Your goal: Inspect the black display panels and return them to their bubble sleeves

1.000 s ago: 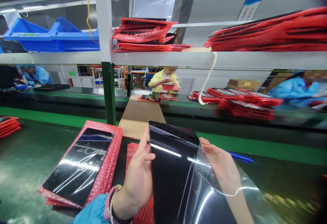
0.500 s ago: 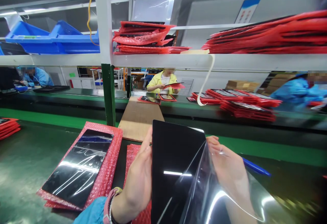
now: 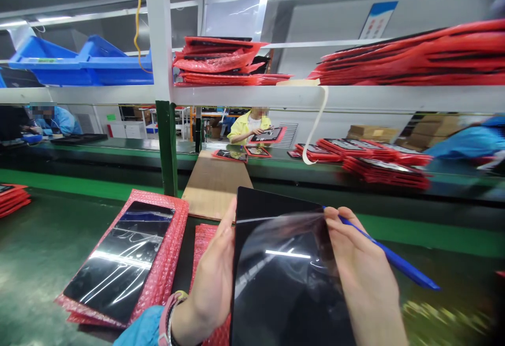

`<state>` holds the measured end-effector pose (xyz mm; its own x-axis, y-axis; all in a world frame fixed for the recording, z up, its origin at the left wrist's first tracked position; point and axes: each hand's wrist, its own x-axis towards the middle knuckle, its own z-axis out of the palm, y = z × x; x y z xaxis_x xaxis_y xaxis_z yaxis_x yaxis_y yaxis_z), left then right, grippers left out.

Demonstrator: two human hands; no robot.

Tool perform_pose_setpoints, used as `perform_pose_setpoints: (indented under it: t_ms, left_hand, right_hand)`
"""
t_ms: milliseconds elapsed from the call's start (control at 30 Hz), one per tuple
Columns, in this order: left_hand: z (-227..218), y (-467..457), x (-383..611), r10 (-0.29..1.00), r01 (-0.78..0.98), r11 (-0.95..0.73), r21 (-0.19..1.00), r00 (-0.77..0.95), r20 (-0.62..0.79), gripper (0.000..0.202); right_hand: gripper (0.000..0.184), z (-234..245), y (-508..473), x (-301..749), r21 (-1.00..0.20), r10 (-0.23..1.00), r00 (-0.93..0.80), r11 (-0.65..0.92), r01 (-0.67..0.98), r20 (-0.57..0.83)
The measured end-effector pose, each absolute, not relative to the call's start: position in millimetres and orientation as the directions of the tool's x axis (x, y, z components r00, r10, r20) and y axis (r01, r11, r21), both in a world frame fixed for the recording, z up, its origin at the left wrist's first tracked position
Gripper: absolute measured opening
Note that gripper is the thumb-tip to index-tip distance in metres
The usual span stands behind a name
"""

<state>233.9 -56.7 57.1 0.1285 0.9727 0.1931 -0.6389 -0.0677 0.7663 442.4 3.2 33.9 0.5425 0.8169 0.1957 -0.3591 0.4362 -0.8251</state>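
Note:
A black glass screen panel (image 3: 284, 309) is held upright, tilted toward me. My left hand (image 3: 211, 272) grips its left edge, thumb and fingers along the side. A clear plastic film (image 3: 272, 241) lies over much of the panel, its upper edge running across to the right corner. There my right hand (image 3: 363, 267) pinches the film's corner against the panel's right edge. A slim blue pen-like stick (image 3: 406, 267) is tucked among the right hand's fingers, pointing down to the right. Behind my left hand, pink bubble wrap (image 3: 203, 241) is partly hidden.
Left of me, another black panel (image 3: 122, 256) rests on stacked pink bubble-wrap bags (image 3: 177, 230). A brown board (image 3: 215, 183) bridges to the far bench. Red-wrapped stacks (image 3: 386, 172) lie there, and more (image 3: 221, 62) sit on the overhead shelf. Co-workers sit opposite, one in yellow (image 3: 240, 125).
The clear film, earlier lifted off to the right in a loose curve, now lies across the panel. My right hand has shifted slightly, and the blue stick shows more. The co-worker in yellow has tilted a panel.

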Motion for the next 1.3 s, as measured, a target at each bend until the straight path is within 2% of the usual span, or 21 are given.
perform_pose_setpoints:
  t_ms: [100, 233, 367, 433, 533, 633, 700, 800, 933, 1000, 1100, 1200, 1300]
  left_hand:
    - [57.6, -55.9, 233.9, 0.968, -0.629, -0.067, 0.775, 0.146, 0.202, 0.047]
    - [58.3, -54.0, 235.3, 0.965, -0.629, -0.074, 0.774, 0.149, 0.214, 0.048]
    - [51.2, -47.3, 233.7, 0.968, -0.607, -0.067, 0.792, 0.152, 0.198, 0.051]
    - [40.1, -43.4, 227.1, 0.985, -0.557, -0.01, 0.83, 0.137, 0.104, 0.058]
    - [12.1, -41.6, 207.2, 0.991, -0.444, 0.132, 0.886, 0.061, -0.117, 0.072]
    - [-21.7, -46.7, 181.8, 0.964, -0.366, 0.234, 0.901, -0.031, -0.263, 0.081]
    - [-40.1, -52.1, 167.9, 0.931, -0.319, 0.324, 0.891, -0.061, -0.36, 0.074]
    - [-54.7, -58.4, 156.7, 0.899, -0.264, 0.409, 0.874, -0.048, -0.435, 0.053]
    - [-56.7, -56.4, 155.8, 0.898, -0.207, 0.429, 0.879, -0.012, -0.44, 0.026]
    - [-54.5, -52.0, 158.6, 0.897, -0.166, 0.437, 0.884, 0.013, -0.441, 0.019]
    - [-47.4, -46.9, 166.3, 0.919, -0.108, 0.393, 0.913, 0.065, -0.388, 0.016]
    - [-36.1, -47.4, 176.0, 0.965, -0.099, 0.26, 0.961, 0.06, -0.255, 0.012]
    - [-22.1, -49.7, 178.2, 0.988, -0.094, 0.152, 0.984, 0.013, -0.151, 0.024]
  right_hand:
    - [0.042, 41.3, -3.1, 434.0, -0.82, 0.807, 0.583, 0.396, -0.414, 0.096]
    - [0.053, 53.3, -12.7, 422.5, -0.83, 0.837, 0.53, 0.39, -0.398, 0.139]
    - [0.049, 45.2, -4.5, 421.5, -0.879, 0.909, 0.398, 0.286, -0.383, 0.123]
    - [0.042, 28.2, 7.6, 423.8, -0.893, 0.933, 0.351, 0.221, -0.393, 0.076]
    - [0.036, -9.7, 27.7, 425.1, -0.903, 0.955, 0.295, 0.132, -0.409, 0.006]
    - [0.017, -51.4, 43.4, 418.7, -0.918, 0.968, 0.25, 0.073, -0.389, -0.029]
    - [0.015, -75.6, 51.0, 409.9, -0.929, 0.974, 0.224, 0.062, -0.364, -0.023]
    - [0.022, -103.4, 58.9, 394.0, -0.943, 0.979, 0.204, 0.081, -0.323, 0.015]
    - [0.027, -125.9, 60.9, 379.4, -0.955, 0.974, 0.205, 0.151, -0.257, 0.099]
    - [0.027, -132.1, 58.9, 377.5, -0.956, 0.971, 0.192, 0.187, -0.228, 0.145]
    - [0.027, -135.8, 55.5, 377.3, -0.955, 0.964, 0.177, 0.233, -0.184, 0.2]
    - [0.028, -131.1, 51.5, 376.3, -0.95, 0.948, 0.184, 0.285, -0.13, 0.259]
    - [0.03, -117.3, 42.1, 380.3, -0.94, 0.927, 0.183, 0.34, -0.037, 0.328]
